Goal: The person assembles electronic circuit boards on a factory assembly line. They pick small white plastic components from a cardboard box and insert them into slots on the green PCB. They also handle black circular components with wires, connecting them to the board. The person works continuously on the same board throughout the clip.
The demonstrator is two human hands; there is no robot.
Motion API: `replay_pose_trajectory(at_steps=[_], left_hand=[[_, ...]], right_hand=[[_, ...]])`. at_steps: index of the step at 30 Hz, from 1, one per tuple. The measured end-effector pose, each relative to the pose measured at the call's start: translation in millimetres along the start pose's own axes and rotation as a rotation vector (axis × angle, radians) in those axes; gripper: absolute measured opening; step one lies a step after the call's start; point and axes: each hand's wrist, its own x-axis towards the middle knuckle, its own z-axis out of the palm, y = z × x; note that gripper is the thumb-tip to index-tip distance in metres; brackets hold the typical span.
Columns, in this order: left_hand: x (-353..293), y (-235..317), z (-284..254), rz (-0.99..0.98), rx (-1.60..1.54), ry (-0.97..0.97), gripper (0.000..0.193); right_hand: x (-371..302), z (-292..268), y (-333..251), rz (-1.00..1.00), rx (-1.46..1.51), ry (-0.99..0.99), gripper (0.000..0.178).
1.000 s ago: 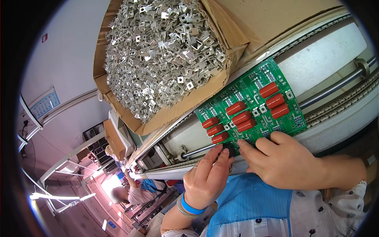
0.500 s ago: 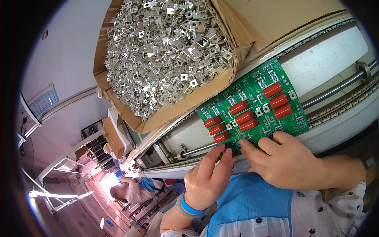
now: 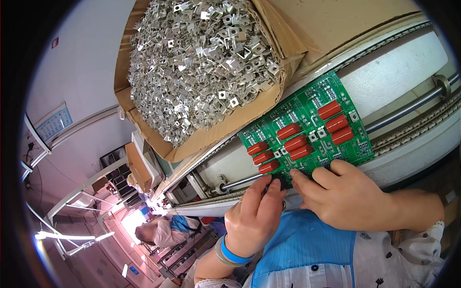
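Note:
A green circuit board (image 3: 311,156) with several red capacitors (image 3: 294,142) and small silver metal tabs (image 3: 317,134) lies tilted across the rails in front of me. At its near left corner, my left hand (image 3: 257,211) pinches a small black component (image 3: 284,180) between thumb and finger. The component's exact kind is hard to make out. My right hand (image 3: 348,194) is closed over the board's near edge, with curled fingers and its index fingertip close to the black component. The right thumb is hidden. A blue band (image 3: 235,250) circles my left wrist.
An open cardboard box (image 3: 216,127) heaped with small silver metal brackets (image 3: 201,72) stands beyond the board. A metal rod (image 3: 408,108) and chain-edged rails run under and beside the board. Another person (image 3: 163,231) sits at the far left along the line.
The board has shifted very slightly left. Both hands keep nearly the same hold at its near edge. The person in the background has moved their arm.

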Motion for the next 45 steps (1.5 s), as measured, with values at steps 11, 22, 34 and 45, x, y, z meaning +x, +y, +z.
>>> replay_pose_trajectory(at_steps=[11,22,34,45], left_hand=[[2,-6,-3,0.061,0.040,-0.031,0.031],[5,-12,-8,0.196,0.106,-0.060,0.032],[2,-4,2,0.048,0.007,0.020,0.032],[5,-11,-6,0.230,0.118,-0.045,0.032]], right_hand=[[1,-1,1,-0.001,0.007,-0.015,0.027],[1,-2,-1,0.013,0.016,-0.004,0.026],[-1,0,-1,0.007,0.009,0.003,0.029],[0,-1,-1,0.008,-0.003,0.013,0.029]])
